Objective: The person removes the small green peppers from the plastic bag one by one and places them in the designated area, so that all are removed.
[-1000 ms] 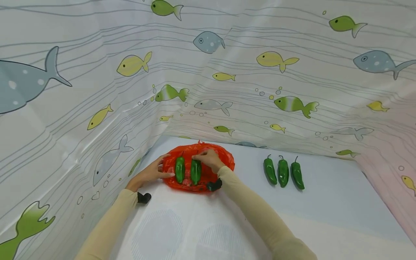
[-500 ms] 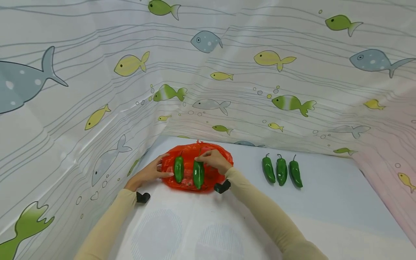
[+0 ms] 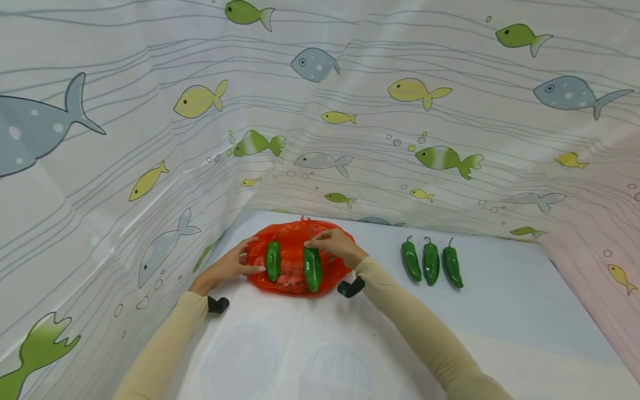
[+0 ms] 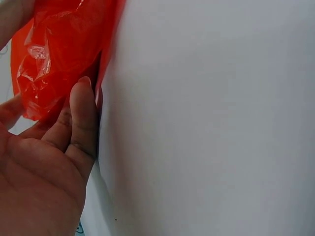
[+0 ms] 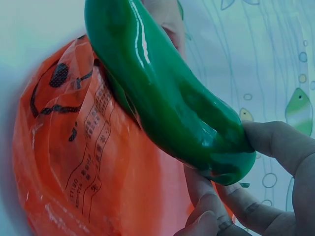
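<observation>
1. White surface (image 3: 400,339);
2. Red bag (image 3: 291,236), far left on it;
3. Left hand (image 3: 229,268), grip apart, touching the bag's left edge;
4. Right hand (image 3: 340,248), grip clamped on a pepper (image 3: 313,272) over the bag's right;
5. Second pepper (image 3: 273,262) on the bag's left; three peppers (image 3: 431,264) farther right.

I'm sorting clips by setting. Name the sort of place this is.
Likely a makeshift recording booth: fish-print sheeting rises around the white tabletop, and black wrist-mounted devices are in view.
</observation>
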{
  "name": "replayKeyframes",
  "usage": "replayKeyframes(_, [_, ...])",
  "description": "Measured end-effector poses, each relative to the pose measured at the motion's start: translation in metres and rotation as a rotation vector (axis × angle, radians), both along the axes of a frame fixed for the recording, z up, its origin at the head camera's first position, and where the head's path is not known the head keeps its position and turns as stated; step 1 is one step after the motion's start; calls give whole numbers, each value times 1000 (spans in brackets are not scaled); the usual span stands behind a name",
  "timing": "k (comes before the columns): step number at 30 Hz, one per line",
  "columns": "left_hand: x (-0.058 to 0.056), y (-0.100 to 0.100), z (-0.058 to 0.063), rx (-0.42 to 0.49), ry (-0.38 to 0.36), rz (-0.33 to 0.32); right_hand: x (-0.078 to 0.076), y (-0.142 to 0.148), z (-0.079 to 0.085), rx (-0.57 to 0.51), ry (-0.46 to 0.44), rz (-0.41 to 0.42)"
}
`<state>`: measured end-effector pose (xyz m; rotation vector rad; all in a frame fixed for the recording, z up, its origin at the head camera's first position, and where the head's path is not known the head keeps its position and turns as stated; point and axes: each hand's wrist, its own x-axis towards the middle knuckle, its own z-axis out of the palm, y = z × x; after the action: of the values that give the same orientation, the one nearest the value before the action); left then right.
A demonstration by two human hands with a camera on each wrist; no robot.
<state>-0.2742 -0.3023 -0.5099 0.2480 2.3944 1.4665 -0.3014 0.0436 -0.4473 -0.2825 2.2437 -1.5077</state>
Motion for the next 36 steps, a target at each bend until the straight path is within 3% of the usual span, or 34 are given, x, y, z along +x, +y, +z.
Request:
replayKeyframes(14, [-3, 1, -4, -4, -1, 11, 0, 17, 4, -42, 17, 16])
replayKeyframes(36, [-2, 2, 1, -20, -2, 4, -1, 45, 12, -12, 35, -53])
